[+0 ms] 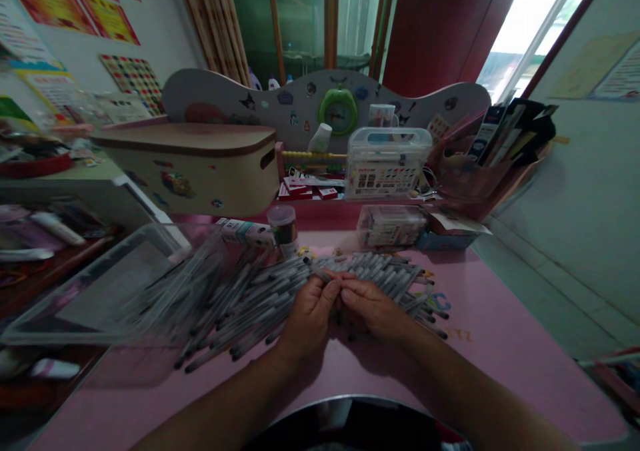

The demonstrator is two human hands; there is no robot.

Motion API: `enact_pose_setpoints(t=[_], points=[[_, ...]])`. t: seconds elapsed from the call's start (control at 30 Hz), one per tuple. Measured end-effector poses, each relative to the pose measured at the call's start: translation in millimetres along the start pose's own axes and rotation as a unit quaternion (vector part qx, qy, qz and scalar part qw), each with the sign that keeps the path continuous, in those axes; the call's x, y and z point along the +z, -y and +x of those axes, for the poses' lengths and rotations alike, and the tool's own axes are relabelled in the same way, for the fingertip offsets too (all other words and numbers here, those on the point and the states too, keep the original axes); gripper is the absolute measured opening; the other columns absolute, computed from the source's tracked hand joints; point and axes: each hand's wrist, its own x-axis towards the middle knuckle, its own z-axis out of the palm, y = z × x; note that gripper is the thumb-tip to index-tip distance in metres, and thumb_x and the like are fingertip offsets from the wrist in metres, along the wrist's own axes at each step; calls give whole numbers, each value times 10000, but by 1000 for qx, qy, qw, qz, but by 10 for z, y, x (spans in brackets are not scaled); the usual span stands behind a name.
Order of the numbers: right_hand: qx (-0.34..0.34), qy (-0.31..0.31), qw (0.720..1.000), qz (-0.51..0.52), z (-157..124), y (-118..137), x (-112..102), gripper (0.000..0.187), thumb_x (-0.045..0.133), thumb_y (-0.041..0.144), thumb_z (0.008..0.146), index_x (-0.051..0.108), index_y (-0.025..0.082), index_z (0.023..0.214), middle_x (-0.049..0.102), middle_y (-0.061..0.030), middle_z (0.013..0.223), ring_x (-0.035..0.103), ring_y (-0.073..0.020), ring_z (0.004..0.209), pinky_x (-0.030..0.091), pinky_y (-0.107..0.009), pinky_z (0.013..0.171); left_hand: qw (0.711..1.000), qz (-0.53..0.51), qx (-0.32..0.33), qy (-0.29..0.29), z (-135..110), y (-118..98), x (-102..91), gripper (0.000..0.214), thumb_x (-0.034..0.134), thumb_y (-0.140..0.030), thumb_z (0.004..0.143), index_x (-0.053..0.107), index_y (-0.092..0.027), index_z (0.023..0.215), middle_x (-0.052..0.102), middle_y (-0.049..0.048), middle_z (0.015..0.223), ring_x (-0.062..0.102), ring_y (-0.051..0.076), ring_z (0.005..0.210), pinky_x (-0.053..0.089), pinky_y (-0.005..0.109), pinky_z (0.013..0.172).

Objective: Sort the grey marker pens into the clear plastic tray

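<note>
pink desk (520, 364) | pale wall (585, 184) | tan curtain (213, 24) | bright window (523, 21) right | tiled floor (555, 304)

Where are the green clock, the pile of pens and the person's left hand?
Green clock (339, 113): head view, middle of its dial.
Pile of pens (265, 304): head view, on the pen barrels.
Person's left hand (309, 310): head view, its back, near the thumb.

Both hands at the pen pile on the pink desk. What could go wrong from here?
Loose pens might roll if a forearm brushes them. The clear plastic bin seems to overhang the desk's left edge, so a bump could tip it. The clear jar behind the pens could topple.
</note>
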Motion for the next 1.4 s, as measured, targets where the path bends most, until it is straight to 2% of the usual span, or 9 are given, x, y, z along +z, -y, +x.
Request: enact_pose_setpoints(t=[0.27,0.4,0.57,0.7,0.93,1.0,1.13,1.3,1.4], points=[[-9,3,1000,-28,-12,-19,-33,474,642,619,805,668,151,868,347,89,510,253,-57,412,192,-191,400,1000,11,2,-2,-26,-30,24,197,610,-390,870,647,-197,857,726,75,1027,665,194,953,499,349,933],[-22,-6,998,-57,-7,-34,-35,476,590,588,860,695,153,1023,413,65,541,326,-74,437,258,-190,416,1000,10,6,-10,-19,-45,27,196,616,-377,867,667,-189,879,730,72,1008,662,195,958,494,340,930],[-97,-53,978,-177,-12,-52,25,336,502,411,959,699,217,1151,629,-30,787,580,-170,770,471,-268,694,997,59,21,-54,-8,-100,39,209,634,-358,854,707,-174,920,735,65,932,670,198,904,501,328,889],[-148,-80,953,-252,-22,-65,58,350,428,343,998,669,237,1229,678,-70,1046,601,-215,1013,441,-360,949,993,87,35,-66,-2,-158,55,177,647,-333,834,718,-172,852,734,61,877,673,197,876,501,318,872],[-158,-70,947,-270,-45,-32,79,389,390,345,1012,629,206,1286,679,-85,1106,598,-223,1064,409,-386,1018,998,32,7,-48,-3,-101,58,210,636,-349,850,715,-161,899,732,65,895,670,190,859,512,310,844],[-150,-77,948,-271,-52,-23,106,371,395,347,1010,660,206,1228,686,-74,1022,612,-209,990,439,-358,967,998,22,5,-52,-10,-95,56,213,629,-351,857,714,-162,907,732,64,901,669,186,851,513,310,840],[-119,-75,956,-257,-57,-35,113,333,416,369,1000,685,215,1123,661,-32,864,608,-166,765,479,-269,711,997,40,13,-58,8,-151,22,210,647,-355,842,718,-159,861,726,60,875,663,180,837,510,295,822],[-80,-113,961,-238,-23,-28,-63,302,463,441,969,631,197,1029,499,52,610,457,-108,508,336,-210,483,996,26,-8,-90,143,-199,-127,281,628,-455,840,647,-175,831,656,5,765,617,127,686,500,239,657],[-93,-187,956,-203,22,7,-161,325,459,484,951,608,196,924,403,65,598,372,-104,499,278,-217,461,997,0,-70,-20,202,-191,-200,308,637,-487,822,577,-187,853,537,-56,606,454,69,451,381,184,454]])
